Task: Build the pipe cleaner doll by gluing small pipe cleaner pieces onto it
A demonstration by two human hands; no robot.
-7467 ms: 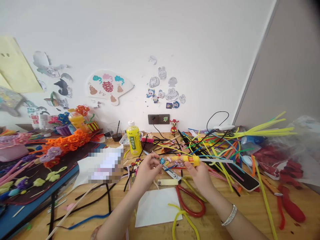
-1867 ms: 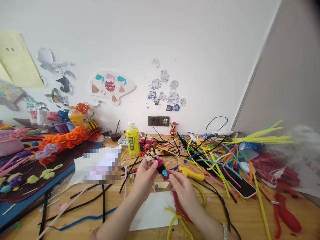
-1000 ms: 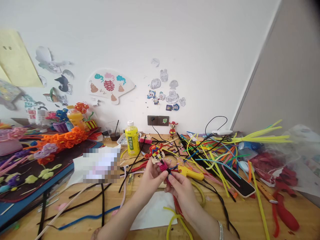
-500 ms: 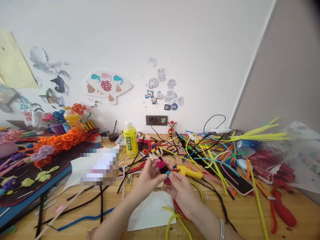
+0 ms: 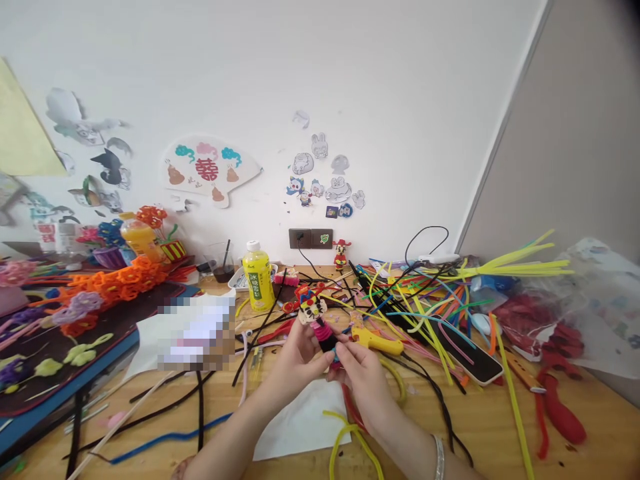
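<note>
A small pipe-cleaner figure (image 5: 323, 328) with a red headpiece, cream face, pink middle and black lower part leans to the left above the table. My left hand (image 5: 299, 353) is closed round its left side and back. The fingers of my right hand (image 5: 357, 367) pinch its lower end, where a bit of blue shows. Under my hands lies a white sheet of paper (image 5: 300, 427), with a bent yellow pipe cleaner (image 5: 334, 450) over its right edge. Just right of the figure rests a yellow glue gun (image 5: 377, 341).
A yellow drink bottle (image 5: 259, 277) stands behind my left hand. Loose pipe cleaners and a black phone (image 5: 473, 357) cover the right side. Orange pipe-cleaner flowers (image 5: 117, 283) lie at left. A similar red figure (image 5: 341, 255) stands by the wall socket (image 5: 310, 238).
The view has shifted slightly to the right. The fingers of my right hand have moved a little over the figure's lower end, and the figure's face is turned slightly.
</note>
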